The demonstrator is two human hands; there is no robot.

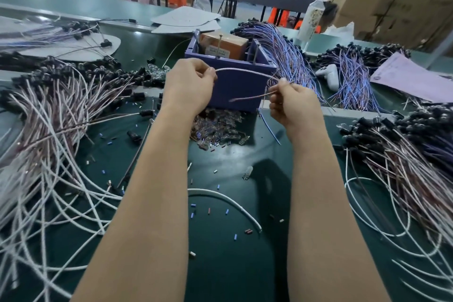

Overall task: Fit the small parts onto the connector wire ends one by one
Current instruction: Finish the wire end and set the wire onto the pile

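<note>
My left hand [190, 87] pinches one end of a thin pinkish wire [245, 71] that arcs over to my right hand [291, 103]. My right hand grips the wire's other stretch, whose free end [232, 100] points left in front of the purple bin. Whether a small part sits on either end is hidden by my fingers. A heap of small clear parts [217, 127] lies on the green table just below both hands. Black-capped connector wires are piled at the left [61, 100] and at the right [404, 144].
A purple bin [235, 88] with an orange box inside stands just behind my hands. Blue-purple wire bundles [284, 46] fan out behind and right of it. Loose white wires [228, 200] and tiny sleeve bits litter the green table [220, 252]. A white bottle [310, 17] stands far right.
</note>
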